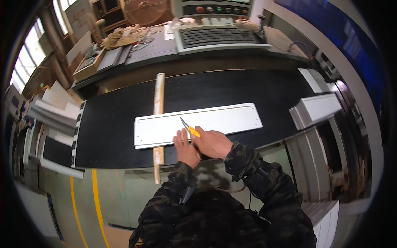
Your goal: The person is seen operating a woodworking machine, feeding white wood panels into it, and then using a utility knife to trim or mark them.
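Across a black worktable (111, 136) in a cluttered workshop, a white panel (231, 120) lies over a wooden strip (159, 91), apparently already grooved and drilled, as your left hand (187, 151) rests, fingers extended, at its near edge and your right hand (213, 142) grips a yellow knife (193, 132). Blade work on the panel looks under way, but how much remains cannot be told; white pieces (318, 108) sit stacked at right.

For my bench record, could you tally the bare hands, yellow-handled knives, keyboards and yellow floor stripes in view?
Bare hands: 2 (left hand, right hand)
Yellow-handled knife: 1
Keyboard: 1
Yellow floor stripes: 2
Total: 6
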`<state>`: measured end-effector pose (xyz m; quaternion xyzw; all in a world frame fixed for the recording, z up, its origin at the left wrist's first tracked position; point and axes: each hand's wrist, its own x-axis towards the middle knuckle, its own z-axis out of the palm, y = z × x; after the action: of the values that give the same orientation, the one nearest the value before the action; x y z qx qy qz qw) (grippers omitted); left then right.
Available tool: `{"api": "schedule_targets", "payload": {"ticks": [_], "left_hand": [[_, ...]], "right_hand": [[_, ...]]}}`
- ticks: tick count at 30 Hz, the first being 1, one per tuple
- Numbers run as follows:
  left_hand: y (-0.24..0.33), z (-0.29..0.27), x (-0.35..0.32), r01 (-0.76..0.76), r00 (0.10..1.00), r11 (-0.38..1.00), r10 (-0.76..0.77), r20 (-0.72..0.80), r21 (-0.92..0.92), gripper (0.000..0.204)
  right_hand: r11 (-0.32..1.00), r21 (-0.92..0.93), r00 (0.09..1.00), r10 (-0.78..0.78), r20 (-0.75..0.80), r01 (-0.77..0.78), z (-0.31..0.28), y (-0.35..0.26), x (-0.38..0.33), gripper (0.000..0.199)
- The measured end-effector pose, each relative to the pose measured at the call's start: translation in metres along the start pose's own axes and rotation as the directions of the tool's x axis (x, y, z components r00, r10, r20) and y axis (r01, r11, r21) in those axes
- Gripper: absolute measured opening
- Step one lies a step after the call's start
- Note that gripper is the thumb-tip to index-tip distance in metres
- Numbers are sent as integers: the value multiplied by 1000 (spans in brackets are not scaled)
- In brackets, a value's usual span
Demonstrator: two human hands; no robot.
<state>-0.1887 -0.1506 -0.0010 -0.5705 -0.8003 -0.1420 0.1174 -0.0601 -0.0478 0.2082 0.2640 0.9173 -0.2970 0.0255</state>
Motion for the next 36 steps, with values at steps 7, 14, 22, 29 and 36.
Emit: {"api": "schedule_targets", "payload": {"ticks": [7, 14, 22, 29, 36], "left_hand": [[1, -10, -3, -17, 989, 976, -16, -145, -218, 57], [10, -7, -1, -38, 985, 975, 0, -171, -219, 52], [11, -6, -1, -44, 976, 981, 1, -219, -191, 48], [8, -4, -3, -29, 979, 983, -9, -203, -182, 50], [5, -10, -3, -28, 978, 983, -11, -210, -182, 52]], "right_hand": [[959, -133, 959, 228, -167, -251, -52, 105, -76, 50], [781, 390, 799, 580, -162, -488, -89, 190, -111, 59], [795, 395, 853, 519, -49, -461, -93, 187, -164, 60], [776, 387, 847, 531, 25, -498, -91, 160, -200, 56], [764, 407, 847, 529, 51, -501, -71, 140, -180, 55]]}}
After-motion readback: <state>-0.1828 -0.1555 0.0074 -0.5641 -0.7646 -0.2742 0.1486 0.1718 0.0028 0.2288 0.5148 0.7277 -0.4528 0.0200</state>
